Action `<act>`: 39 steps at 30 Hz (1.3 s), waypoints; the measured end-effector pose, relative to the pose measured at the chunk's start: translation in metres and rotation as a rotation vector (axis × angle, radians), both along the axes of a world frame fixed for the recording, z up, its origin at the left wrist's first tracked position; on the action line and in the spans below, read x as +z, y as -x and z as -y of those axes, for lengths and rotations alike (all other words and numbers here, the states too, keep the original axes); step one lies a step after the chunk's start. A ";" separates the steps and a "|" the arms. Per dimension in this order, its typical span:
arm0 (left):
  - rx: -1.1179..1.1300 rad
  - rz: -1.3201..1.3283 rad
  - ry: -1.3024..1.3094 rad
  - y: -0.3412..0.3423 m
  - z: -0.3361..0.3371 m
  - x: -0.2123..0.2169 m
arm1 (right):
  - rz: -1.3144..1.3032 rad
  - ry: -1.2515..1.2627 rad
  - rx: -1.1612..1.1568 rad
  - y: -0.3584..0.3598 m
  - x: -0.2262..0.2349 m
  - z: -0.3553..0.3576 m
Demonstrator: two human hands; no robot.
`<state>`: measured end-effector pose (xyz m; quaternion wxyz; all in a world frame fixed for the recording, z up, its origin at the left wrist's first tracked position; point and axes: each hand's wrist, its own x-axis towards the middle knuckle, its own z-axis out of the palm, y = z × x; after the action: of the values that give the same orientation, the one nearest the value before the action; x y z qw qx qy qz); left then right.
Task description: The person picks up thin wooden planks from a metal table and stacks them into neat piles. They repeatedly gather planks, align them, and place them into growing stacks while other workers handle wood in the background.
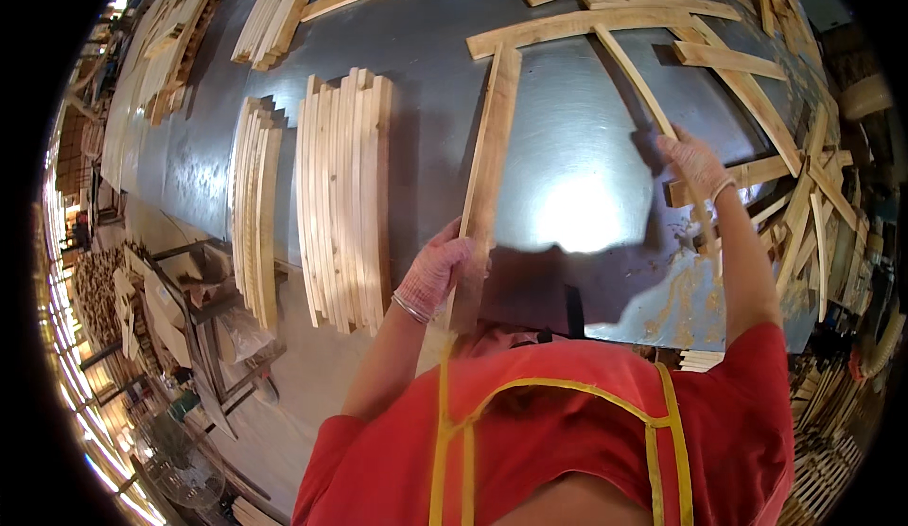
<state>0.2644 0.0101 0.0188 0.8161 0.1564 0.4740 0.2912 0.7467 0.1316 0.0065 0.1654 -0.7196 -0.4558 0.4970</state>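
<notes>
My left hand (445, 269), in a pale work glove, is closed around the near end of a long wooden board (493, 138). The board's far end reaches up to a plank (586, 25) lying crosswise on the metal table. My gloved right hand (695, 162) grips a thinner wooden strip (636, 77) near its middle, and the strip's near end blurs beside my forearm. Left of my left hand stands a neat row of wooden strips (342, 200), packed side by side, with a smaller row (255, 209) beyond it.
The metal table (407, 43) spreads ahead under several stacks. Loose boards (747, 100) lie crossed at the right, with a jumbled heap (818, 209) at that edge. Sawdust (686, 294) covers the near right corner. A metal-framed stand (203, 318) is on the floor at left.
</notes>
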 end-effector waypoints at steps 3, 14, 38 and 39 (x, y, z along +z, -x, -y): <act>-0.051 -0.124 -0.090 -0.002 -0.001 0.015 | -0.954 0.201 -0.341 0.074 -0.004 0.031; -0.489 -1.936 -0.923 0.089 0.056 -0.024 | -1.485 0.215 -0.616 0.218 -0.034 0.096; -0.557 -1.718 -1.036 0.026 0.019 -0.030 | 1.119 -0.347 0.380 -0.050 -0.001 0.088; -0.585 -1.625 -1.118 0.004 0.009 -0.023 | 1.122 -0.379 0.408 -0.068 -0.005 0.090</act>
<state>0.2603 0.0010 -0.0043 0.0984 0.7731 0.6231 0.0663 0.8147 0.0421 0.0018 -0.0723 -0.7277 -0.6816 -0.0245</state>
